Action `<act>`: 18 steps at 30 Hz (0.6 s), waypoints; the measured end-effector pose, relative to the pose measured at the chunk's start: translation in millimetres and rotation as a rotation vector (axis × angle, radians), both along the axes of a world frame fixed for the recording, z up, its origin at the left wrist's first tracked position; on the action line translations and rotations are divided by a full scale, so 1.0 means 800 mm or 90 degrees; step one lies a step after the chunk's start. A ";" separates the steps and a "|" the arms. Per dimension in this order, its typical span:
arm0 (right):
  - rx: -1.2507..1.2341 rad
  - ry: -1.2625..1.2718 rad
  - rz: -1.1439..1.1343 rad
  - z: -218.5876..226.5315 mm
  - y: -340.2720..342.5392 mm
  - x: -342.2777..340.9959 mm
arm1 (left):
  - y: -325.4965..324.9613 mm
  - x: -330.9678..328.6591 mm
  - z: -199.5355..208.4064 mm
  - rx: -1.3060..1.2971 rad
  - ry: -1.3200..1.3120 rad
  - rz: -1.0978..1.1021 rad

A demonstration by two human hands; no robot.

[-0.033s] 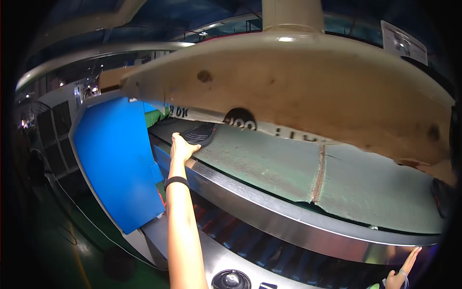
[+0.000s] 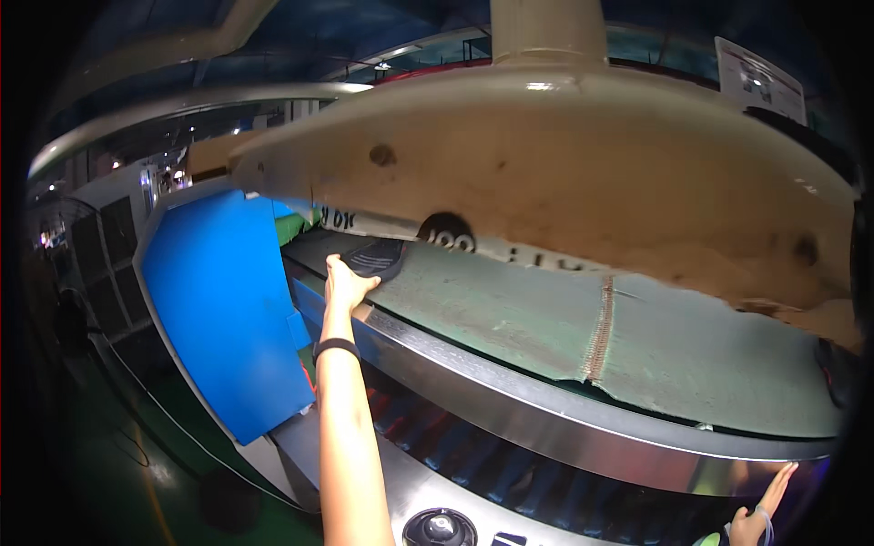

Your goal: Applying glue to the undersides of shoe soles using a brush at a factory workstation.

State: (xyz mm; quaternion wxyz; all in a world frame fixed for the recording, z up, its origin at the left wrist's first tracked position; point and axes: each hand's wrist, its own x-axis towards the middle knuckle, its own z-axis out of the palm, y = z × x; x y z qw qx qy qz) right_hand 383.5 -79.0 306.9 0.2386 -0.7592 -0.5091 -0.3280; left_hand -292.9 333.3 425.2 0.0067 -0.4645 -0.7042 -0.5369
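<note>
A black shoe [image 2: 378, 257] lies on the left part of the greenish conveyor belt [image 2: 510, 309]. Right at its near side is my left hand [image 2: 346, 286], stretched over the belt's metal edge with thumb and fingers apart. Whether the fingertips touch the shoe I cannot tell. At the lower right, my right hand [image 2: 761, 512] has its fingers straight along the metal rail [image 2: 546, 423], and nothing shows in it. Another dark shoe-like thing [image 2: 833, 371], partly cut off, lies at the belt's right end.
A worn brown cover [image 2: 564, 173] hangs low over the belt and hides its far side. To the left stands a blue panel [image 2: 218, 314]. Dark rollers [image 2: 510, 478] run below the rail, and a round black fitting [image 2: 440, 528] sits on the metal surface near me.
The view has shifted very slightly, so the overhead cover appears a little further left. Both hands and the shoe stay in nearly the same places.
</note>
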 end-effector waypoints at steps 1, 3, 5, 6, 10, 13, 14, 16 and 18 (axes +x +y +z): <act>0.004 0.006 0.003 0.000 -0.003 0.003 | -0.004 0.004 -0.001 0.026 -0.010 -0.015; 0.006 0.012 0.011 0.000 -0.005 0.009 | -0.013 0.014 -0.008 0.128 0.017 -0.016; 0.013 0.022 0.014 0.000 -0.006 0.013 | -0.022 0.028 -0.015 0.224 -0.014 -0.058; 0.011 0.025 0.016 0.001 -0.006 0.015 | -0.028 0.036 -0.017 0.254 0.001 -0.047; 0.017 0.048 0.022 0.006 -0.006 0.011 | -0.072 0.069 -0.020 0.362 0.099 -0.108; 0.008 0.056 0.018 0.014 -0.009 0.003 | -0.128 0.104 -0.019 0.414 0.000 -0.286; -0.016 0.059 0.004 0.017 -0.012 0.001 | -0.151 0.120 -0.021 0.433 -0.078 -0.371; -0.058 0.068 -0.006 0.026 -0.019 0.000 | -0.197 0.154 -0.026 0.482 -0.092 -0.436; -0.089 0.090 0.022 0.035 -0.029 0.002 | -0.243 0.191 -0.033 0.494 -0.110 -0.452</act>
